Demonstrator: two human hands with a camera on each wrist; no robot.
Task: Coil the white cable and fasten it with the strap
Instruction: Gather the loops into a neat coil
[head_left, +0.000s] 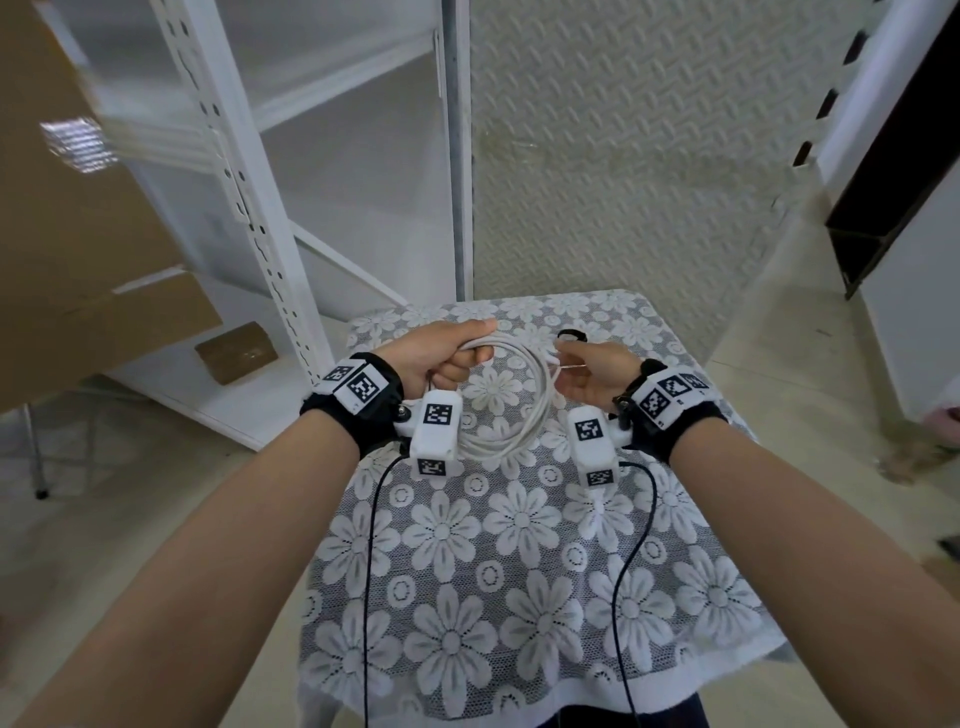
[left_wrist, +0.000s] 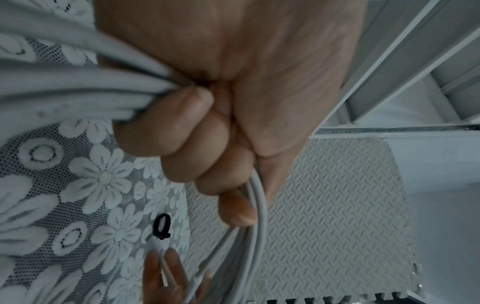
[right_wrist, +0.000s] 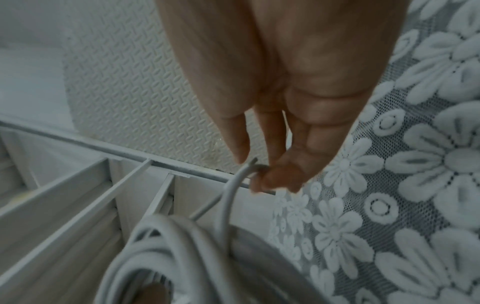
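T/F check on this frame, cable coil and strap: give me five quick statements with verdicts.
1. The left hand grips the coiled white cable. True.
2. The black strap is already wrapped round the coil. False: it lies loose on the lace tablecloth, beyond the hands.
3. The right hand pinches a free end of the cable. True.
4. The coil lies flat on the cloth with no hand on it. False: the left hand holds it up by its bundled loops.
5. The right hand holds the strap. False: the strap lies apart from it, on the cloth.
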